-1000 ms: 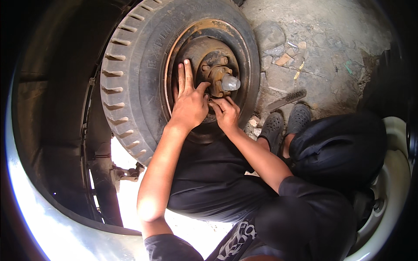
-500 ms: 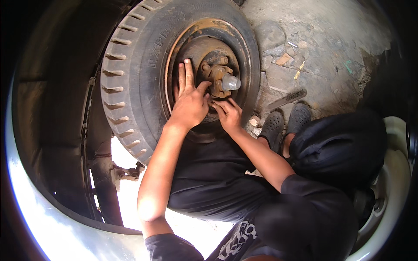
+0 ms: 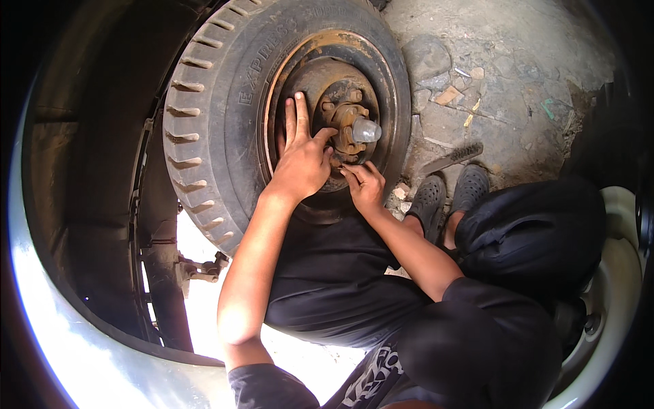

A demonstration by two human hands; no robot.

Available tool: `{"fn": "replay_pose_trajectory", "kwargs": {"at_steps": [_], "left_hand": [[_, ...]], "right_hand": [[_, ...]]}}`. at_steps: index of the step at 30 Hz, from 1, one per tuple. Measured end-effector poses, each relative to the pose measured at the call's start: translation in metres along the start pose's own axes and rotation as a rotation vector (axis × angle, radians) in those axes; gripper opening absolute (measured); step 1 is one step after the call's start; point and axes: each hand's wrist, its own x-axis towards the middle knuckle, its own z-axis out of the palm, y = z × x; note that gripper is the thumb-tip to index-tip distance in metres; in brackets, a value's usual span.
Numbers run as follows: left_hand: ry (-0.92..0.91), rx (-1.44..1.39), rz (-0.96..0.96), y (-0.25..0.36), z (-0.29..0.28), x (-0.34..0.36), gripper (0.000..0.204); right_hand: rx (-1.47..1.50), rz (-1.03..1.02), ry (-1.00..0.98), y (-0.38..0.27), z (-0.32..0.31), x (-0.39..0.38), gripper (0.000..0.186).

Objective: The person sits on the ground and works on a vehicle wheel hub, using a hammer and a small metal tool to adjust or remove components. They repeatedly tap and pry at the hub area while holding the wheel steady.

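Both hands are at the wheel (image 3: 310,71), close beside each other on its lower middle part, the left one a little higher. The left hand (image 3: 300,167) is spread, two long fingers reaching up along the dished metal face and another digit stretching right toward the hub (image 3: 346,112). The right hand (image 3: 366,185) has its thumb and fingertips drawn close together just below the hub; I cannot tell whether they grip anything, as the spot is too small and shaded.

The rusty hub, ringed with bolts, sits just above the right hand and up to the right of the left palm, with a pale, shiny cap (image 3: 366,131) jutting from its centre, right above the right hand. The black tyre (image 3: 231,102) curves round the metal, its chunky tread to the left of the left hand.

To the right of the right hand, a dark bristled brush (image 3: 453,157) lies on the rough floor (image 3: 507,75), just above a pair of grey perforated clogs (image 3: 429,199). Farther up and right of both hands are a brownish chip (image 3: 447,95) and a yellow strip (image 3: 471,112)
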Motion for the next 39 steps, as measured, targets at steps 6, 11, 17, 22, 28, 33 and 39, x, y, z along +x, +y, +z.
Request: {"fn": "replay_pose_trajectory", "kwargs": {"at_steps": [6,11,17,22,28,33,39], "left_hand": [[0.030,-0.020,0.033,-0.008,0.006,-0.003,0.036],[-0.022,0.023,-0.018,0.003,-0.002,0.001,0.037],[0.012,-0.005,0.032,-0.008,0.006,-0.001,0.037],[0.007,-0.006,0.025,-0.008,0.004,-0.001,0.037],[-0.001,-0.008,0.010,-0.002,0.002,0.000,0.037],[0.006,-0.041,0.022,-0.009,0.004,-0.002,0.038],[-0.007,-0.037,0.024,-0.006,0.002,0.002,0.042]], "right_hand": [[0.090,-0.024,-0.002,-0.033,0.009,0.019,0.017],[0.017,-0.034,0.008,-0.004,-0.001,0.007,0.018],[-0.014,-0.013,0.029,-0.015,0.007,0.001,0.016],[0.049,-0.002,-0.020,-0.029,0.004,0.008,0.014],[-0.020,0.086,0.002,-0.006,-0.003,-0.003,0.012],[0.111,0.021,0.002,-0.030,0.009,0.015,0.013],[0.012,0.052,0.004,-0.011,-0.005,0.006,0.013]]}}
